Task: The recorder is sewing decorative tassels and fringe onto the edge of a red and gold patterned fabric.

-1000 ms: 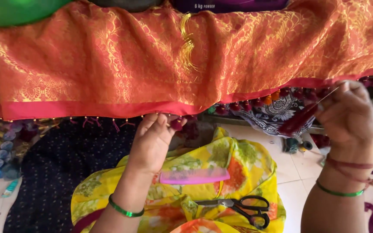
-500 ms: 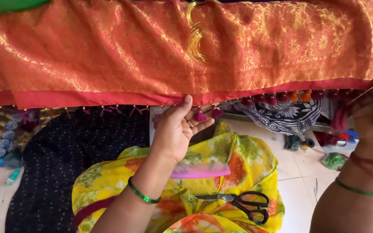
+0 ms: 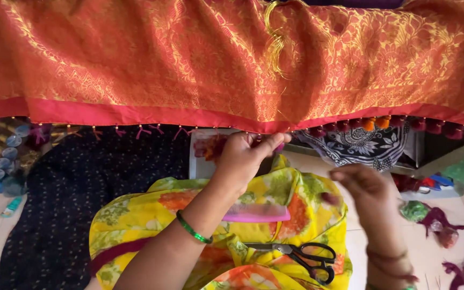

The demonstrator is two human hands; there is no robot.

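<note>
In the head view, the left hand (image 3: 243,158) had risen to the pink border (image 3: 135,114) of the orange and gold patterned cloth (image 3: 189,59), its fingers pinched on the edge just beside the row of tassels (image 3: 393,124). A second earlier the right hand (image 3: 369,188) was raised high at the side; now it had dropped, blurred, near the lap, and whether it held anything I could not tell. A pink comb (image 3: 256,213) and black-handled scissors (image 3: 302,255) lay on the yellow floral fabric (image 3: 135,225).

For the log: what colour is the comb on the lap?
Pink comb, seen clearly in the head view.
</note>
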